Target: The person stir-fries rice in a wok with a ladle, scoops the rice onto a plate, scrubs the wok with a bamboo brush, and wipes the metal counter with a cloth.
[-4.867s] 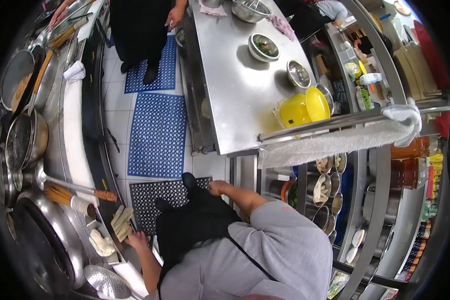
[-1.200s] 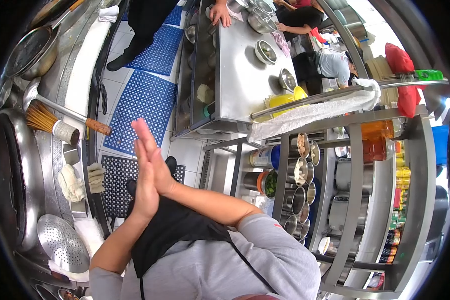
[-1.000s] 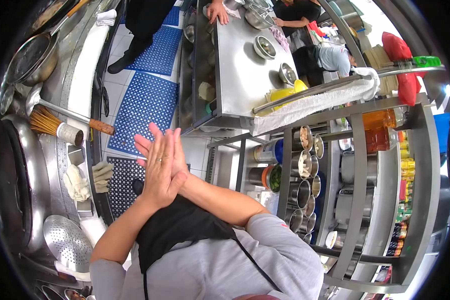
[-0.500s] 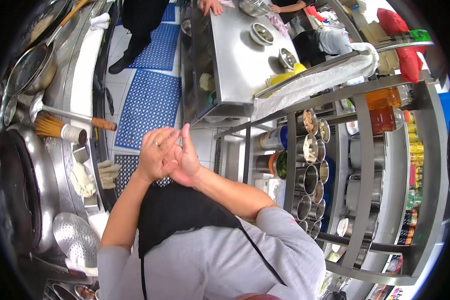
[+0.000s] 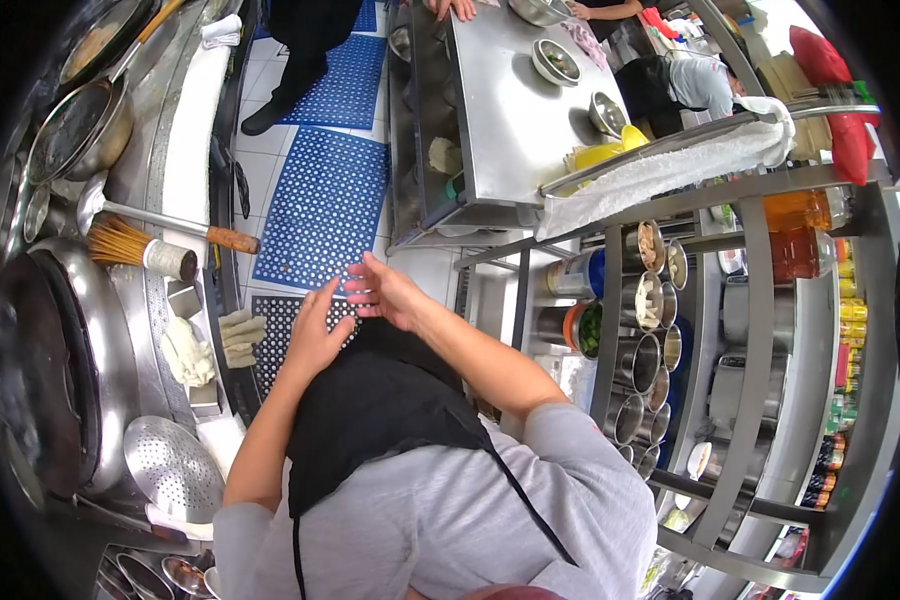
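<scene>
Both hands are raised in front of the black apron [image 5: 370, 420], above the floor mats. My left hand [image 5: 320, 335] has its fingers stretched out and holds nothing. A small gap parts it from my right hand [image 5: 385, 293], whose fingers are spread and also empty. Beneath and beyond them lie the blue perforated mat [image 5: 322, 205] and a black perforated mat [image 5: 275, 345].
At the left are a wok [image 5: 90, 380], a ladle [image 5: 160, 219], a bamboo brush [image 5: 130, 248] and a perforated skimmer [image 5: 174, 468]. A steel table [image 5: 505, 110] with bowls stands ahead. Shelving with metal containers [image 5: 638, 362] is at the right. Other people stand near the table.
My hands were touching, one laid over the other, and have come apart. The surroundings have shifted slightly to the right in view.
</scene>
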{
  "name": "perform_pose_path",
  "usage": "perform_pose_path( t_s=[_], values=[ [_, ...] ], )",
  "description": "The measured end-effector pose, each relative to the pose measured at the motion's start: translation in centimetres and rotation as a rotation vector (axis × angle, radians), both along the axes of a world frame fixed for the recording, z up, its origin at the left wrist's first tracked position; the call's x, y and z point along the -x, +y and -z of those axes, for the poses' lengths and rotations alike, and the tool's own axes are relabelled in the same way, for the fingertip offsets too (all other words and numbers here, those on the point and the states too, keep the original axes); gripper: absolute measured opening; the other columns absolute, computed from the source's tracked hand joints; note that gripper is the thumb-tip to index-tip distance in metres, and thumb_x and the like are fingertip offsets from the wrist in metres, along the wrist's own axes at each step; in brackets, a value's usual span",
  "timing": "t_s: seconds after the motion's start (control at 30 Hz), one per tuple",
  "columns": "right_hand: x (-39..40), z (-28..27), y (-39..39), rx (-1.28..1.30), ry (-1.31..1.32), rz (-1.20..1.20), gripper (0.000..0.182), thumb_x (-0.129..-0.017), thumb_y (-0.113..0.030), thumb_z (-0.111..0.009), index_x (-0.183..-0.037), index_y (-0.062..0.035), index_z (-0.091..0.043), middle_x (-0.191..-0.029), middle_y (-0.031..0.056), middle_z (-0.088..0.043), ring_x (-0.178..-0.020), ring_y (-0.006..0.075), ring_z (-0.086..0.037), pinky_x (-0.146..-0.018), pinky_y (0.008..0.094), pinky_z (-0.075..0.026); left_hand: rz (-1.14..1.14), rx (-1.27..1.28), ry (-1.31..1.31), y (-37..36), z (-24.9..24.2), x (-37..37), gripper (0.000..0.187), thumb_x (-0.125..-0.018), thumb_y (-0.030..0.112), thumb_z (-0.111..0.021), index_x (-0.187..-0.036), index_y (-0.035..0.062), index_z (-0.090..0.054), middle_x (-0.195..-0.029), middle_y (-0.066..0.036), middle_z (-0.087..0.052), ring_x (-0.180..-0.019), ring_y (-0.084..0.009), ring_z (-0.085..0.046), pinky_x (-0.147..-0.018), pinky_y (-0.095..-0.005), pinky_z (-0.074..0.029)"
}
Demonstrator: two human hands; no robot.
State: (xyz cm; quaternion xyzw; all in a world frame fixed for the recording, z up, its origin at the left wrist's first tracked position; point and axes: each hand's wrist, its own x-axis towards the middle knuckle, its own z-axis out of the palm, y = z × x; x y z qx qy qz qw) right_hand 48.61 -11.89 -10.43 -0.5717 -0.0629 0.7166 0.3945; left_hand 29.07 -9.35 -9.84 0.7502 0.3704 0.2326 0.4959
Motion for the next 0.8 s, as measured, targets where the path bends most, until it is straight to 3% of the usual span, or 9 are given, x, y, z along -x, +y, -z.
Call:
perform_pose_path(
  t_s=[0.13, 0.23, 0.33, 0.37, 0.43, 0.57, 0.6, 0.63, 0.8],
  values=[
    [-4.4, 5.0, 5.9, 0.103, -0.179, 0.089, 0.054, -0.099, -0.059, -0.041, -0.121, -0.0125, -0.057, -0.101, 0.0046, -0.058, -0.079, 0.0174, -0.052, -0.071, 0.0392, -0.047, 0.058, 0.128, 0.141, 0.2, 1.6, 0.3, 0.051, -0.083, 0.021, -0.070, -0.128, -0.0007, -0.058, -0.104, -0.019, -0.064, -0.091, -0.0306, -0.064, -0.084, -0.0397, -0.051],
    [-8.8, 9.7, 12.1, 0.129, -0.340, 0.145, 0.058, -0.098, -0.059, -0.043, -0.126, -0.0101, -0.055, -0.101, 0.0056, -0.058, -0.083, 0.0202, -0.054, -0.076, 0.0448, -0.047, 0.051, 0.248, 0.108, 0.2, 4.3, -0.4, 0.047, -0.082, 0.020, -0.072, -0.124, 0.0015, -0.061, -0.101, -0.016, -0.066, -0.091, -0.0273, -0.065, -0.084, -0.0368, -0.052],
    [-14.0, 16.0, 18.8, 0.135, -0.569, 0.244, 0.060, -0.098, -0.058, -0.045, -0.124, -0.0063, -0.060, -0.097, 0.0072, -0.061, -0.082, 0.0194, -0.055, -0.073, 0.0425, -0.047, 0.022, 0.404, 0.094, 1.6, 5.7, -1.6, 0.046, -0.083, 0.018, -0.072, -0.125, 0.0027, -0.061, -0.103, -0.016, -0.068, -0.093, -0.0254, -0.066, -0.085, -0.0346, -0.052],
    [-16.0, 17.4, 20.5, 0.133, -0.831, 0.194, 0.059, -0.098, -0.054, -0.044, -0.120, -0.0032, -0.065, -0.104, 0.0144, -0.067, -0.092, 0.0265, -0.062, -0.081, 0.0449, -0.049, -0.026, 0.410, 0.114, 2.0, 6.0, -1.8, 0.045, -0.083, 0.017, -0.072, -0.125, 0.0020, -0.061, -0.104, -0.016, -0.068, -0.094, -0.0249, -0.067, -0.085, -0.0340, -0.052],
    [-19.8, 18.5, 23.6, 0.187, -0.982, 0.119, 0.059, -0.098, -0.051, -0.043, -0.128, -0.0038, -0.059, -0.128, 0.0255, -0.059, -0.117, 0.0461, -0.057, -0.100, 0.0563, -0.042, -0.088, 0.383, 0.169, 3.6, 5.8, -2.6, 0.044, -0.085, 0.016, -0.071, -0.125, 0.0003, -0.061, -0.105, -0.016, -0.068, -0.094, -0.0234, -0.067, -0.086, -0.0332, -0.052],
    [-24.6, 20.8, 29.0, 0.469, -1.067, 0.327, 0.063, -0.099, -0.046, -0.041, -0.146, -0.0047, -0.039, -0.145, 0.0276, -0.041, -0.130, 0.0464, -0.044, -0.105, 0.0554, -0.039, -0.227, 0.617, 0.205, 5.1, 6.3, -3.8, 0.044, -0.087, 0.015, -0.070, -0.125, -0.0030, -0.059, -0.106, -0.013, -0.067, -0.096, -0.0167, -0.065, -0.085, -0.0295, -0.052],
    [-25.5, 25.5, 30.0, 0.501, -1.344, 0.398, 0.055, -0.100, -0.041, -0.041, -0.138, -0.0026, -0.048, -0.139, 0.0278, -0.048, -0.128, 0.0459, -0.047, -0.104, 0.0548, -0.040, -0.259, 0.676, 0.235, 5.5, 5.7, -4.1, 0.044, -0.088, 0.015, -0.071, -0.126, -0.0030, -0.058, -0.106, -0.012, -0.067, -0.097, -0.0152, -0.065, -0.085, -0.0280, -0.052],
    [-26.3, 26.9, 30.8, 0.542, -1.369, 0.458, 0.055, -0.099, -0.041, -0.042, -0.138, -0.0028, -0.049, -0.139, 0.0273, -0.049, -0.128, 0.0452, -0.048, -0.104, 0.0542, -0.040, -0.277, 0.692, 0.246, 6.1, 4.6, -4.7, 0.046, -0.088, 0.015, -0.071, -0.128, -0.0028, -0.058, -0.107, -0.012, -0.066, -0.097, -0.0150, -0.065, -0.086, -0.0274, -0.052],
    [-31.4, 30.8, 31.6, 0.714, -1.208, 0.444, 0.053, -0.097, -0.040, -0.046, -0.134, -0.0038, -0.052, -0.136, 0.0251, -0.053, -0.125, 0.0420, -0.051, -0.103, 0.0508, -0.042, -0.371, 0.827, 0.182, 6.4, 6.4, -5.1, 0.045, -0.088, 0.016, -0.072, -0.126, -0.0041, -0.058, -0.101, -0.008, -0.068, -0.092, -0.0131, -0.064, -0.083, -0.0264, -0.051]
  ],
)
